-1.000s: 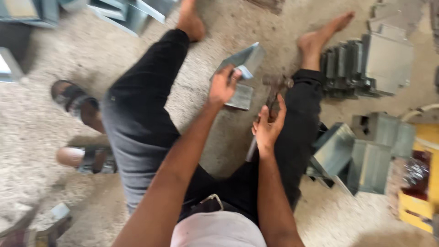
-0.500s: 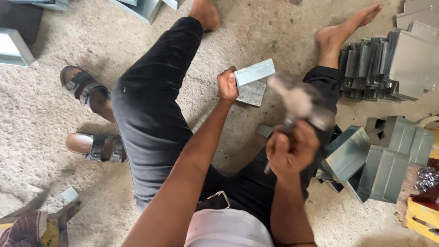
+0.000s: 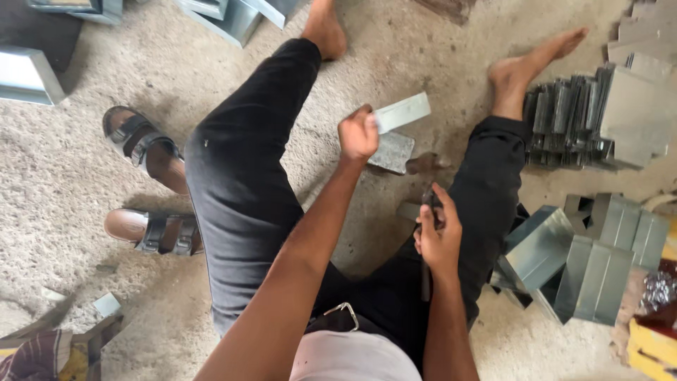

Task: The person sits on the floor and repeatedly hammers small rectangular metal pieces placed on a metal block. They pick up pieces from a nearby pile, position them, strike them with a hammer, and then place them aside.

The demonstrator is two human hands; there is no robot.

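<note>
I sit on the rough concrete floor with my legs in black trousers spread apart. My left hand (image 3: 358,134) grips one end of a flat grey sheet-metal strip (image 3: 403,112) and holds it just above a small square metal block (image 3: 392,152) lying between my legs. My right hand (image 3: 438,234) is closed around the handle of a hammer (image 3: 427,185). The hammer's head rests low beside the block, to its right. The lower part of the handle sticks out below my right hand.
Two sandals (image 3: 144,149) (image 3: 154,230) lie left of my left leg. A stack of cut metal pieces (image 3: 585,116) stands by my right foot. Folded sheet-metal boxes (image 3: 596,262) lie beside my right knee, more boxes (image 3: 233,17) sit at the top, and a yellow crate (image 3: 654,346) is at bottom right.
Half a second ago my right hand had the hammer raised and blurred; now it is down by the block. My left hand still holds the strip in about the same place.
</note>
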